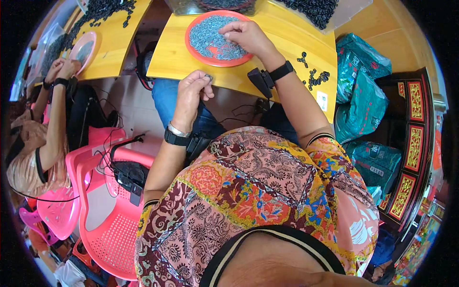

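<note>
The person is sitting at a yellow table [287, 43], and the right hand [246, 36] is resting on the right side of a round orange tray [191, 28] that is lying near the table's far edge, its fingers curling down into a heap of small grey pieces [210, 38] as if pinching some, though what they are gripping is too small to tell. The left hand [191, 91] is hovering at the table's near edge, closed in a loose fist with one small grey piece [208, 76] showing between thumb and forefinger. The tray is lying just beyond and to the right of the left hand, so the right hand is the nearer one to the heap. There is one tray here, two hands, and grey pieces too many to count. A cluster of small black rings [315, 76] is lying toward the table's right edge, well apart from both hands, about a dozen or so. At a second yellow table [114, 43] to the left, another person's hands [62, 69] are working beside a pink tray [83, 50].
</note>
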Tool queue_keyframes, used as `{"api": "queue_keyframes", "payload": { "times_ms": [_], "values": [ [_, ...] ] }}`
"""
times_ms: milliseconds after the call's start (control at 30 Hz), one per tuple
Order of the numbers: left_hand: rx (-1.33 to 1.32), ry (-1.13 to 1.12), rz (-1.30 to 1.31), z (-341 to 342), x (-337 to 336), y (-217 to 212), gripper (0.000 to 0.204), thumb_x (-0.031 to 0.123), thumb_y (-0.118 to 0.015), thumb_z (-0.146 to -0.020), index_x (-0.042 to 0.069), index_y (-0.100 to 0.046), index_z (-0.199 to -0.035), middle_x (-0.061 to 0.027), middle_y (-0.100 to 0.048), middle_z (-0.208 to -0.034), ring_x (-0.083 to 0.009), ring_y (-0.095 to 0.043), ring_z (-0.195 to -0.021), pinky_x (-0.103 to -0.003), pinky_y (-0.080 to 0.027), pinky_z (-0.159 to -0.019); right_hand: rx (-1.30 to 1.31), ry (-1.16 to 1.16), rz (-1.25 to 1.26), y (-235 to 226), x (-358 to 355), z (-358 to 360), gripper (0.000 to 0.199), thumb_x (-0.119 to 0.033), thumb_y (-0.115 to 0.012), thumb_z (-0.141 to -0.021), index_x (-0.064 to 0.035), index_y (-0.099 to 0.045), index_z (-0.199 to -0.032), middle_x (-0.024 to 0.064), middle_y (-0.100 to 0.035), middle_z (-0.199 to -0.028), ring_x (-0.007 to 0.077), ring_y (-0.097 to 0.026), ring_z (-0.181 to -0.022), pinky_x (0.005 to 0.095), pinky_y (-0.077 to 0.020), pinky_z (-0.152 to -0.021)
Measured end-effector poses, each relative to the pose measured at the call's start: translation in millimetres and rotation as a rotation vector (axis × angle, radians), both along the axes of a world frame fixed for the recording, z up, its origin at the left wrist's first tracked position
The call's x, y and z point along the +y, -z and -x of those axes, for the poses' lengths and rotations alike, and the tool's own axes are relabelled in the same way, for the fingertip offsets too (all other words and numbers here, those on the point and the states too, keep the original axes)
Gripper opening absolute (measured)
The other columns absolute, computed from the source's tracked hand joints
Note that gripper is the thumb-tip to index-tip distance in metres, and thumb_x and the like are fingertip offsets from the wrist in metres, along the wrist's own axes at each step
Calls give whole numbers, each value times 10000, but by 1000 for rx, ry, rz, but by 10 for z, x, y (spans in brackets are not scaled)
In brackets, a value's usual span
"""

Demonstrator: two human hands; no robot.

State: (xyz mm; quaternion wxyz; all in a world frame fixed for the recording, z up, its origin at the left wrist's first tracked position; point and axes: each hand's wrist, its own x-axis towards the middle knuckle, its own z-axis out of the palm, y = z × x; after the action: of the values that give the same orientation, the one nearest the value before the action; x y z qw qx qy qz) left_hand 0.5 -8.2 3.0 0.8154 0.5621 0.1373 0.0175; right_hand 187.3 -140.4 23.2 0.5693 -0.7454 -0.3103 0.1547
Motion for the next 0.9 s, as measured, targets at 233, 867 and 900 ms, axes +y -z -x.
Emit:
{"api": "queue_keyframes", "payload": {
  "times_ms": [233,867,900],
  "values": [
    [-144,-126,-68,-174,174,-8,134,138,-491,-868,45,-541,-786,-36,-558,-650,-113,-536,-553,-222,-416,-518,-204,155,226,-34,-49,-74,158,-84,-625,-787,-48,-658,-937,14,-597,-715,86,-553,-653,231,-461,-622],
    [-228,-451,62,-439,334,-445,115,122,-486,-869,30,-505,-802,-42,-520,-647,-138,-520,-561,-248,-421,-541,-870,162,523,-390,76,-88,110,-153,-550,-753,-57,-604,-760,151,-603,-769,327,-587,-776,431,-465,-686],
    [-289,-436,16,-471,332,-553,118,127,-490,-868,29,-503,-804,-48,-520,-657,-144,-521,-570,-256,-427,-544,-800,159,455,-429,53,-78,108,-156,-554,-751,-60,-603,-758,147,-606,-787,323,-586,-779,427,-466,-684]
  ]
}}
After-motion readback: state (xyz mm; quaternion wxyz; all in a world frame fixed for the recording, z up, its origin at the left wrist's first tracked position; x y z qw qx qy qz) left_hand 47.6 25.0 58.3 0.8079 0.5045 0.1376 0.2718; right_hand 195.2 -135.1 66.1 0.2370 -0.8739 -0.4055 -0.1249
